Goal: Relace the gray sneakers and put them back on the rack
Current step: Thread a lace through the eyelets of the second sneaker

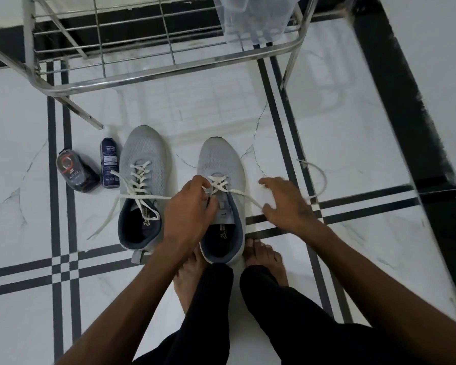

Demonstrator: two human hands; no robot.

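- A clear-wrapped dark packet (pixel 75 172) is seen lying on the white tiled floor (pixel 16 154) at the far left, with a dark blue bottle (pixel 110 163) lying just beside it on its right.
- The left gray sneaker (pixel 142 164) is set on the floor next to the bottle, toe pointing toward the rack; its white lace (pixel 140 177) is threaded through the eyelets, and the loose ends are spread out to both sides and onto the floor.
- The left hand (pixel 188 209) is placed over the tongue of the right gray sneaker (pixel 220 164), its fingers curled and pinching the lacing near the upper eyelets.
- The right gray sneaker is stood on the floor between the two hands, directly ahead of the person's bare feet (pixel 263 256), and is laced only part of the way up.
- A lace end (pixel 248 198) is drawn out from this sneaker toward the right, passing under the right hand (pixel 287 204) and curving on across the floor.
- The right hand is held above the floor beside the sneaker with fingers spread and relaxed; whether the lace is touched by it cannot be told.
- The metal wire rack (pixel 153 75) is stood behind both sneakers, with a translucent plastic container (pixel 250 17) on its shelf at the upper right.
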